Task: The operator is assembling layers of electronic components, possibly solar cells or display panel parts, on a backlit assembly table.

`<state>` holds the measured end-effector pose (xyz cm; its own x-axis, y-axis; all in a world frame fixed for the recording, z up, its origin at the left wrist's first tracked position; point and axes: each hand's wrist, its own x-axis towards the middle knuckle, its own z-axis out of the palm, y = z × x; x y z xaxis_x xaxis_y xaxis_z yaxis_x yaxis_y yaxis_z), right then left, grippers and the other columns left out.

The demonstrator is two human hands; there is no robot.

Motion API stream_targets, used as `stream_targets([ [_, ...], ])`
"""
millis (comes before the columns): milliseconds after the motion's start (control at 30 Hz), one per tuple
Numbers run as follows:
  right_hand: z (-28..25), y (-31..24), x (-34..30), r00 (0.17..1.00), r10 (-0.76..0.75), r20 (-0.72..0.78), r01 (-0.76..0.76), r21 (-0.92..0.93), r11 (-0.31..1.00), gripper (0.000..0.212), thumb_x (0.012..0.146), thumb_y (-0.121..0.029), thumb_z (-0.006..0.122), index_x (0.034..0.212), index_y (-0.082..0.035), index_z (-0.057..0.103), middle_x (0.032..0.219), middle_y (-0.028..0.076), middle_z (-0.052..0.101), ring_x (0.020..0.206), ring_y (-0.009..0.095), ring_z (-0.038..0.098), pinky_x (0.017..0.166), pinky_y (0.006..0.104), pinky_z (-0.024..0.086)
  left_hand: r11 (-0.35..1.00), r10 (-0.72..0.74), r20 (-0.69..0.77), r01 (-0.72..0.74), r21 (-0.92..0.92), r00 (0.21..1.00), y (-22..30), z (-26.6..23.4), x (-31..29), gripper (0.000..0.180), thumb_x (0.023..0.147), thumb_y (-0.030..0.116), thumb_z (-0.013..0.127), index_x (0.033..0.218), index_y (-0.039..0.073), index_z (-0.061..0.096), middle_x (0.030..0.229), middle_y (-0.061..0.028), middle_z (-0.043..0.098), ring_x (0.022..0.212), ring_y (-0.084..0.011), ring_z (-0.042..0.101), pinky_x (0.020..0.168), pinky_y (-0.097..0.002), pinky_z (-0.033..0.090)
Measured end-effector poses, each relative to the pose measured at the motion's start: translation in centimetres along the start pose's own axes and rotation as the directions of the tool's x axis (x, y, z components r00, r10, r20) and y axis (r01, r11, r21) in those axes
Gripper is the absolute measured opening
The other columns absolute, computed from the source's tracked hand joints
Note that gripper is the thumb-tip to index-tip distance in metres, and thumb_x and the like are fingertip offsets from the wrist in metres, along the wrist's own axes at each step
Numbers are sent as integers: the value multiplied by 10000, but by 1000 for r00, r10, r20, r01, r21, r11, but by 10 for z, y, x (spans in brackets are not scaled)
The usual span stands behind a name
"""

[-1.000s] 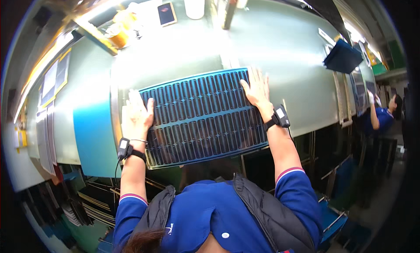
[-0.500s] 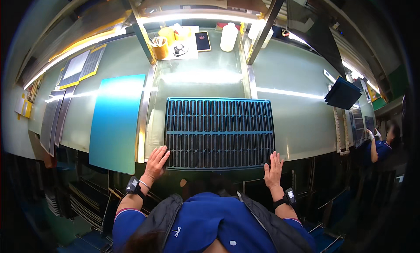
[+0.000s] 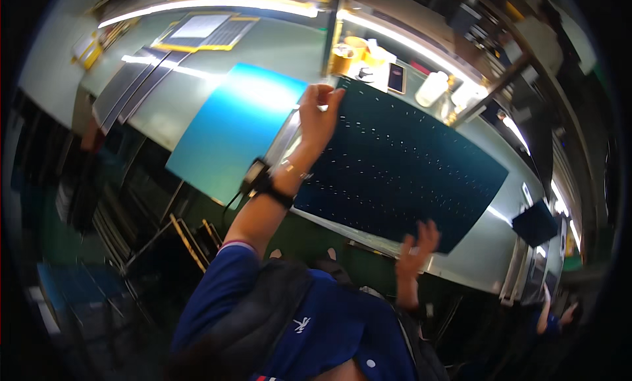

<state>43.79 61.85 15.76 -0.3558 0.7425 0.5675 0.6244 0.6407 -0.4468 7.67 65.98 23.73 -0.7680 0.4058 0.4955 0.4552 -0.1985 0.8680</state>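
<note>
In front of me is a dark blue-green panel [image 3: 401,163], tilted in view, its face dotted with rows of small bright specks like tiny holes. My left hand [image 3: 318,117] is at its far left corner, with thumb and fingers closed on the edge. Over the near right part of the panel, my right hand [image 3: 417,249] has its fingers apart; motion blurs it, and I cannot tell whether it touches the surface. A smooth bright blue sheet [image 3: 240,124] lies on the bench to the left of my left forearm.
Grey panels [image 3: 141,88] and a yellow-edged board [image 3: 204,30] lie farther left. At the back stand an orange cup [image 3: 343,59], a phone [image 3: 396,78] and a white bottle [image 3: 432,88]. Dark sheets [image 3: 534,223] sit at the right, near another person's arm [image 3: 544,312]. A metal post [image 3: 334,32] rises behind.
The panel with rows of black slots facing up now shows a speckled dark face. My left hand went from its near left side to the far corner; the whole view has tilted.
</note>
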Motion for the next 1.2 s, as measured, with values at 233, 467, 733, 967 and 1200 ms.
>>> stream_targets([
  [233, 126, -3, -9, 846, -141, 515, 248, -145, 958, 483, 920, -415, 492, 1358, -212, 477, 1492, 178, 270, 1391, 343, 218, 1118, 553, 85, 658, -338, 548, -224, 719, 765, -100, -171, -105, 961, 584, 364, 829, 1380, 66, 381, 1420, -223, 335, 1299, -395, 338, 1077, -485, 255],
  [467, 135, -16, 2, 905, -84, 417, 38, 117, 992, 432, 917, -261, 532, 1321, -113, 496, 1457, 215, 302, 1352, 359, 282, 1100, 505, 180, 420, 39, 568, -529, 737, 822, -124, -293, -160, 470, 762, 17, 562, 1223, 108, 573, 1302, -145, 529, 1215, -337, 491, 1042, -491, 363],
  [733, 120, -70, 45, 953, 55, 299, -211, 520, 828, 362, 874, -57, 575, 1232, -12, 543, 1304, 205, 461, 1181, 352, 494, 991, 423, 399, 968, 48, -690, 137, 210, 722, 28, -374, -78, 148, 835, -13, 646, 981, -20, 671, 900, -68, 681, 786, -123, 618, 717, -249, 508],
  [967, 126, -232, 53, 765, -568, 303, 250, 674, 695, 330, 842, -52, 610, 1170, -30, 574, 1194, 178, 559, 1139, 342, 521, 954, 401, 421, 334, -932, -105, 711, -619, 347, -30, -320, -222, 205, 763, 24, 706, 900, 93, 571, 883, -39, 607, 772, -164, 602, 583, -265, 448],
  [1200, 172, -260, -19, 339, -434, 835, 451, 261, 854, 587, 860, -354, 602, 1281, 34, 474, 1325, 338, 408, 1221, 492, 415, 1002, 482, 384, -32, -750, 437, 633, -773, 496, -38, -258, -243, 184, 944, 297, 497, 1069, 163, 491, 915, -70, 611, 811, -229, 650, 800, -410, 532],
])
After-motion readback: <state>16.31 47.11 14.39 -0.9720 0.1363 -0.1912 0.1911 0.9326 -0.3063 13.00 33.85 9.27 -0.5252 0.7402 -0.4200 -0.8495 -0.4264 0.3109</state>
